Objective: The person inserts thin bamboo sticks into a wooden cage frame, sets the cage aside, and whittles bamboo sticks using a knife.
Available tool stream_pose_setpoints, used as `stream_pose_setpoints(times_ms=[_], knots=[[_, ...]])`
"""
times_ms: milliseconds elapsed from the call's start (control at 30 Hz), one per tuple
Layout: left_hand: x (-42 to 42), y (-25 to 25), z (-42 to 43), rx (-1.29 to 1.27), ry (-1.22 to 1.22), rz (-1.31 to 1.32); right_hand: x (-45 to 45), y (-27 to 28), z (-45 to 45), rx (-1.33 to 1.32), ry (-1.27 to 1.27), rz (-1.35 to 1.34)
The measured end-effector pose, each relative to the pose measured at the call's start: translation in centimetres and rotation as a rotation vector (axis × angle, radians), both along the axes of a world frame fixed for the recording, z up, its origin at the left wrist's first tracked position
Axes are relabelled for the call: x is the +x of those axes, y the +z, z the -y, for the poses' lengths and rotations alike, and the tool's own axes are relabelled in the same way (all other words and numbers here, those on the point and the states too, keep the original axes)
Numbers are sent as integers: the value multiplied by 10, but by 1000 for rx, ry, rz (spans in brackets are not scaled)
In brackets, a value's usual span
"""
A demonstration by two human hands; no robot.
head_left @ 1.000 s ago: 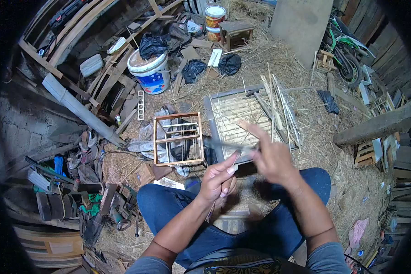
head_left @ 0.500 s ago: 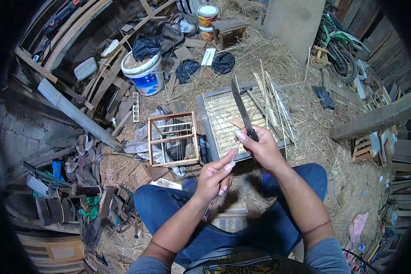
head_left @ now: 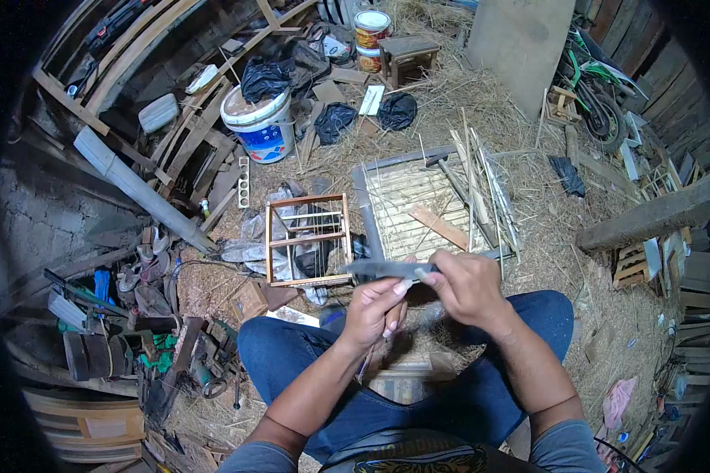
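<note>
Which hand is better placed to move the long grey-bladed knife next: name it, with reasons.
Probably the right hand: it grips the knife at its handle end, while the left hand's fingertips pinch together close beneath.

Pic fairly bright, cool-toned; corners black w/ heavy fisheye bend; knife (head_left: 376,269) motion-blurred; dark shadow btwn legs (head_left: 280,355).

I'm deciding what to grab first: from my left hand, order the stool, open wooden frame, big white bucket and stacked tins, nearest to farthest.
1. Open wooden frame, just ahead and to the left of your left hand.
2. Big white bucket, farther ahead, also left.
3. Stool and stacked tins, side by side at the back; too close to call.
</note>
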State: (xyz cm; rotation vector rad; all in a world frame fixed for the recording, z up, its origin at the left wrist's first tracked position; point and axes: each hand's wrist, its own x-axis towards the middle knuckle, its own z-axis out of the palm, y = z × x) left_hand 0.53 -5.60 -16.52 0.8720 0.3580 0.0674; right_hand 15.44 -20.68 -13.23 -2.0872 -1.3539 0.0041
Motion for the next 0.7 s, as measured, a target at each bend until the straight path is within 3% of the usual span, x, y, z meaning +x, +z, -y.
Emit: stream_pose_setpoints(times_ms=[100,167,267,367,500,700], knots=[[-2,1,4,49,34,16,15,4,-2,80,-199,-79],[-1,2,3,41,12,20,10,10,-2,89,-197,-120],[-1,0,-1,30,-33,17,-5,2,1,-6,21,-66],[-7,-7,-2,-136,-61,115,11,-4,-2,70,-121,-131],[-1,-3,1,-221,-11,108,-9,4,-2,-18,35,-95],[0,3,2,-304,-28,141,9,1,-5,-11,-99,-99]])
